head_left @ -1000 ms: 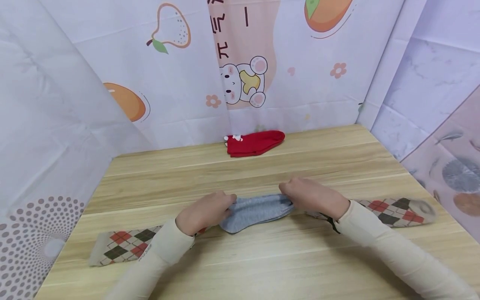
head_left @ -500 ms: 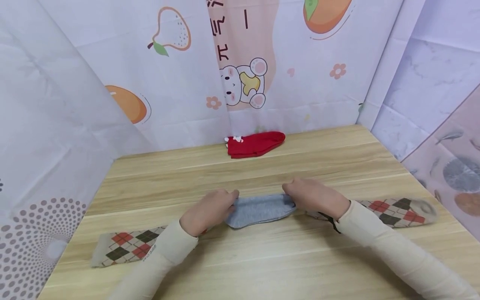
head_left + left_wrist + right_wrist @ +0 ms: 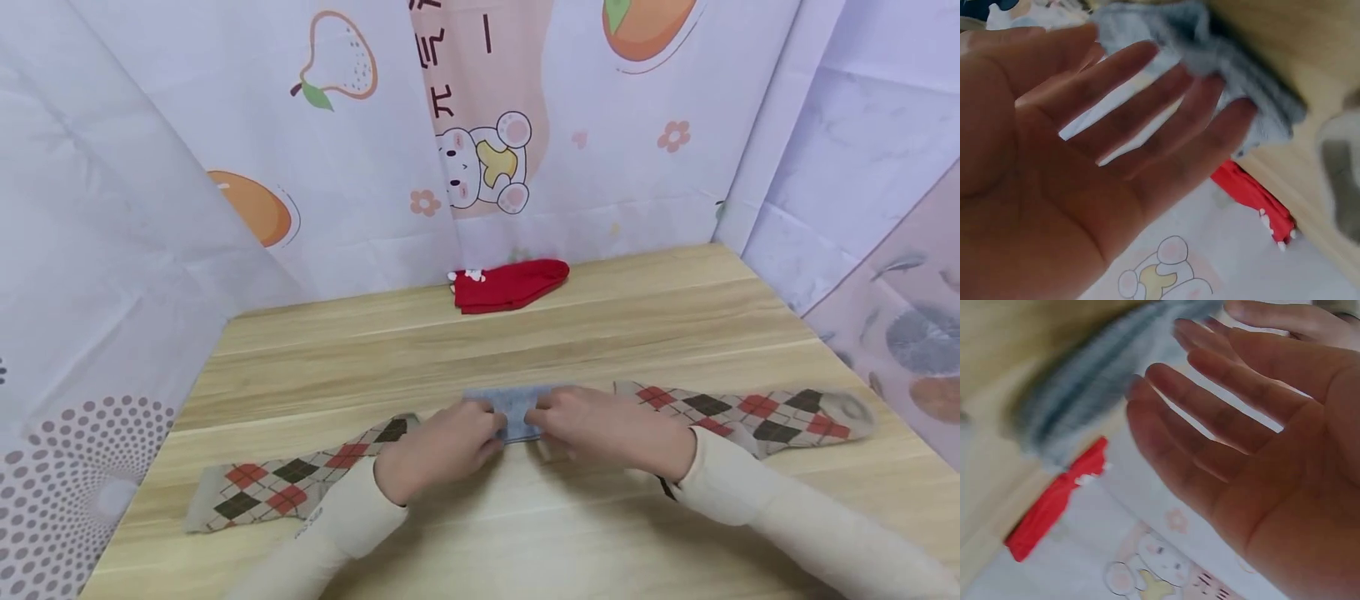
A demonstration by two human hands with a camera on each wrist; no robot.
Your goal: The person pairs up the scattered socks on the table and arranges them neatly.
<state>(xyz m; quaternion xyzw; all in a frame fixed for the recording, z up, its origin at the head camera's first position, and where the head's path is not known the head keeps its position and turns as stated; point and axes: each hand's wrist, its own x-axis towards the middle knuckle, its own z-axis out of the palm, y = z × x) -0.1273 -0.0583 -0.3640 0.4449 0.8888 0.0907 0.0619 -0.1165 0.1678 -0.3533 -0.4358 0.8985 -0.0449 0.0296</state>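
A pale blue-grey sock lies flat at the middle of the wooden table. My left hand is over its left end, and my right hand covers its right end. In the left wrist view the fingers stretch out loosely, their tips at the edge of the sock. Fairly straight, spread fingers also show in the right wrist view, tips beside the blurred sock. Flanking the hands are two argyle socks, a left one and a right one, each partly behind a hand or forearm.
A folded red sock pair with a white figure at its cuff sits at the table's back edge. Printed white curtains hang behind and on both sides. The wooden tabletop spreads around the socks.
Both hands have moved inward along the blue-grey sock, which shows shorter between them and flatter. Their grip on its ends has loosened. The argyle and red socks have stayed put.
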